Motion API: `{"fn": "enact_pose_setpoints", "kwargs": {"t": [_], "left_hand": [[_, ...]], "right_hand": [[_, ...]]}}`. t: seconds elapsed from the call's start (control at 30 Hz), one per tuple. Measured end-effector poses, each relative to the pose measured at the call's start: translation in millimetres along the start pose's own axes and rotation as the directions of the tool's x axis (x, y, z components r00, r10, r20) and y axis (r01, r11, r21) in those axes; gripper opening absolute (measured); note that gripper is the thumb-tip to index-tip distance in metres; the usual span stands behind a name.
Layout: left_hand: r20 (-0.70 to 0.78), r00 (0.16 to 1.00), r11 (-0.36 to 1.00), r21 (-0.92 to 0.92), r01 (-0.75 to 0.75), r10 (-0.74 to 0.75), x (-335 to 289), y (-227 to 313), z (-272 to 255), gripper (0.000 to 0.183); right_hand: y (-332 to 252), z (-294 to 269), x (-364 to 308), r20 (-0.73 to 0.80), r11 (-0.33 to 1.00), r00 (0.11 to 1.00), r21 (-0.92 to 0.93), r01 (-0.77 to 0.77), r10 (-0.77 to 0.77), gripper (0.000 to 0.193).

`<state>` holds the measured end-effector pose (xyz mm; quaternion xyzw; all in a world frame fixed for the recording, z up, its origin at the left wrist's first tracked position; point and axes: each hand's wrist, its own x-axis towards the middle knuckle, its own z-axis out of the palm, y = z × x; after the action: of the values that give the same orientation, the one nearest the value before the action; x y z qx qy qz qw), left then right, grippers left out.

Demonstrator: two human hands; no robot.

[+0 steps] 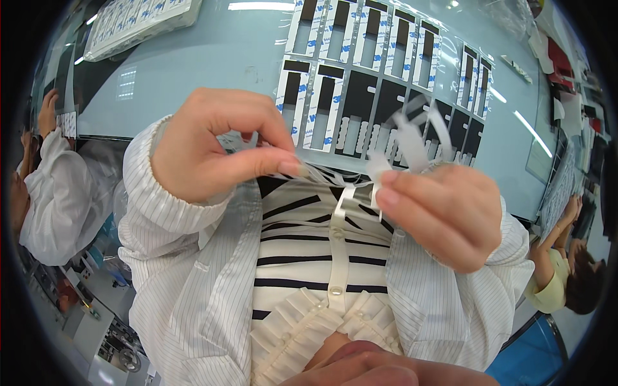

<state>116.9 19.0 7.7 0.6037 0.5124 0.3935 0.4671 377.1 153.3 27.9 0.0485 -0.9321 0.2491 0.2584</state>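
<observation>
My left hand [222, 151] is closed, thumb against forefinger, pinching the end of a tangle of thin translucent strips [325, 177]. These strips run across toward my right hand [444, 215], whose thumb and fingertips are pressed together on a bunch of whitish film strips [412, 145]. Some of that bunch stands up above the fingers, blurred by motion, and a narrow white piece [346, 199] dangles between the hands. Both hands are held above the near table edge, in front of my striped top. Just beyond them lie rows of black pieces with printed white backing [327, 106].
The grey-blue table [212, 55] stretches ahead. A white tray of printed pieces [141, 22] stands at the far left. Plain black pieces [357, 96] lie among the rows. Other people work at both sides, one in a white sleeve [61, 186] and one in yellow [550, 283].
</observation>
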Motion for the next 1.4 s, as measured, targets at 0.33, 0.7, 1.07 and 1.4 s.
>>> {"fn": "enact_pose_setpoints", "kwargs": {"t": [0.33, 0.7, 1.07, 1.4], "left_hand": [[-0.363, 0.929, 0.924, 0.325, 0.203, -0.077, -0.6, -6.2, 14.5, 0.019], [-0.17, 0.972, 0.805, 0.592, -0.032, 0.164, -7.8, -4.1, 14.0, 0.026], [0.155, 0.859, 0.48, 0.774, -0.413, 0.488, -23.2, -21.7, 60.0, 0.021], [0.129, 0.87, 0.429, 0.829, -0.358, 0.477, -26.5, -18.2, 63.6, 0.019]], "right_hand": [[-11.2, 20.7, -20.6, -0.111, 0.845, 0.894, -0.395, 0.362, -0.435, 0.014], [-9.3, -15.1, -28.3, 0.045, 0.95, 0.992, 0.286, -0.126, 0.119, 0.02], [36.0, 17.9, 4.9, 0.325, 0.124, 0.427, 0.657, -0.744, 0.844, 0.019], [40.5, 24.7, 4.4, 0.324, 0.172, 0.449, 0.62, -0.766, 0.833, 0.017]]}}
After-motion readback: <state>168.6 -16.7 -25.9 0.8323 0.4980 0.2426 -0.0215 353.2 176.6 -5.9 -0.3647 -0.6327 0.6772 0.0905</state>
